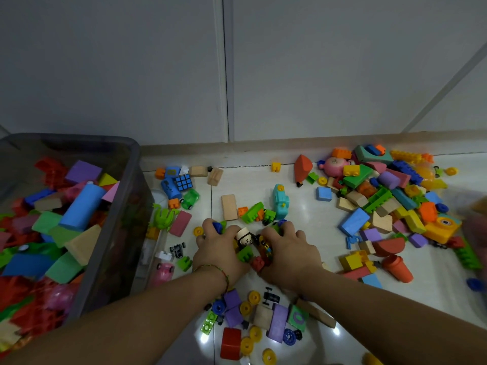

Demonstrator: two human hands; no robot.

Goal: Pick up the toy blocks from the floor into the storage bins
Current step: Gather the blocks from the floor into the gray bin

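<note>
Forearms fill 6 o'clock, thread bracelet [213, 268] on the left wrist. Storage bin [134, 164] at 9 o'clock: dark translucent plastic, rounded rim, heaped with matte foam blocks, incl. a blue foam cylinder [83, 205]. Floor [303, 212]: glossy pale tile with glare spots; hard plastic probably skids on it. Main pile [390, 196] at 2 o'clock, well apart from the bin: studded plastic bricks, foam slabs, bare wooden blocks.

Left hand [220, 248] and right hand [290, 248] at centre, palms facing, fingers curled over a scooped cluster [249, 250] on the floor just right of the bin; both sets of fingers clamped on it. In the cluster: wooden figure head [245, 238], round and smooth; green studded brick [245, 253]; red brick [258, 262].

Step in hand: two-hand scoop. To do it well, likely squeeze palms inward before lifting, thumbs closing the near gap, because the mixed shapes are loose and the round head may roll out. Keep the carry low toward 9 o'clock and clear the rim before releasing.

Small strays: yellow wheels [254, 297] at 6 o'clock, puzzle cube [183, 182] at 11 o'clock.
</note>
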